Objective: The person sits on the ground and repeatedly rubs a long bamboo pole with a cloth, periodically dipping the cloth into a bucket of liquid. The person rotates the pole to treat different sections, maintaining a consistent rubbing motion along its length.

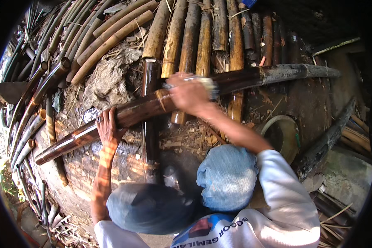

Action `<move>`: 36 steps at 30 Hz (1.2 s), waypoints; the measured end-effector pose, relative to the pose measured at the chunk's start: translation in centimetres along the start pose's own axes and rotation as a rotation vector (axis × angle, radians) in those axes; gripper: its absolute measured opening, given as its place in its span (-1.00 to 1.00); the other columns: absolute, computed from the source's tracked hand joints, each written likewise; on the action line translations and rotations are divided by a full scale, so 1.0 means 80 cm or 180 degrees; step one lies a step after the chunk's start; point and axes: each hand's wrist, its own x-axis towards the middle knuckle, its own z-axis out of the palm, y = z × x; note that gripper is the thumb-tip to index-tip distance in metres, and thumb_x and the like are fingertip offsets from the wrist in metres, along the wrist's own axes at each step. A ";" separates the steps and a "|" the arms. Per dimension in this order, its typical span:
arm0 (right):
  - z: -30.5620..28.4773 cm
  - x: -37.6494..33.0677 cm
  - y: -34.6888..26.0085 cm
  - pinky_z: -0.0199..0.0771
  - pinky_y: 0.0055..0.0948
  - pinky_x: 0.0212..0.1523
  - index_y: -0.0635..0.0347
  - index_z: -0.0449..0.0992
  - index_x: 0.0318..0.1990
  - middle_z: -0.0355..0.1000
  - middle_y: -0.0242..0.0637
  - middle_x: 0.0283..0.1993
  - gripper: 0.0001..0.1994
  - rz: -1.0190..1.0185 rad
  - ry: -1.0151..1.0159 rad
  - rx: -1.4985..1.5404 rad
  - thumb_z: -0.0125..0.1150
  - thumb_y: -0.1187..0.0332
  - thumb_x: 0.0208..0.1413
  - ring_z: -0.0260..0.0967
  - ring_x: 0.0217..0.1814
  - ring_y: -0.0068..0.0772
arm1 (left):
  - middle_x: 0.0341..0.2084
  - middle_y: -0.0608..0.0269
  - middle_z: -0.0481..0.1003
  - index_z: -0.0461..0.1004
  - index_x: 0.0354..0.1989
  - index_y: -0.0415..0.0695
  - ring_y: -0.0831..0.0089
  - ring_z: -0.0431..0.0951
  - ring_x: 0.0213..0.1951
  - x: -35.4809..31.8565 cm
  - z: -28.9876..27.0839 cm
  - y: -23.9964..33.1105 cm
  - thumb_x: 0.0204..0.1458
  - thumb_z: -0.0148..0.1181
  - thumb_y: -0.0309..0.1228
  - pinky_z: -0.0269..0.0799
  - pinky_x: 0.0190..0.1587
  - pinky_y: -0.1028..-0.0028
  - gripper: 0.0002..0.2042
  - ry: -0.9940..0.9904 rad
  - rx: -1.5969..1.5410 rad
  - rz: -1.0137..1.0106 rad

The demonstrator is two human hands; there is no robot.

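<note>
Pole [130, 115], laid across rail [151, 140], could be rolled by uneven pressure, pad [213, 89] being clamped in right grip [189, 94] right of rail, left grip [108, 127] being rested left of rail, closure indeterminable.

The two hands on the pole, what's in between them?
Bare, shiny pole lies between the left hand and the right hand, in the head view.

A pole [235, 80] is laid slantwise over a second pole [150, 140] and past the near ends of a row of poles [190, 37] behind. Behind its left part a sheet [111, 78] is spread; farther left, more poles [49, 81] are gathered. Before its right part a bucket [279, 117] is set.
</note>
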 end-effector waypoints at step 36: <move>0.052 0.024 -0.059 -0.12 0.11 0.58 0.18 0.45 0.30 0.31 0.00 0.43 -0.47 -0.0297 0.0372 0.0125 -0.19 0.01 0.45 -0.04 0.65 -0.10 | -0.02 -0.09 0.59 0.44 0.15 -0.22 -0.05 0.61 0.03 0.080 -0.070 -0.016 -0.51 0.69 0.00 0.49 0.08 0.11 -0.04 -0.0838 -0.0692 0.0466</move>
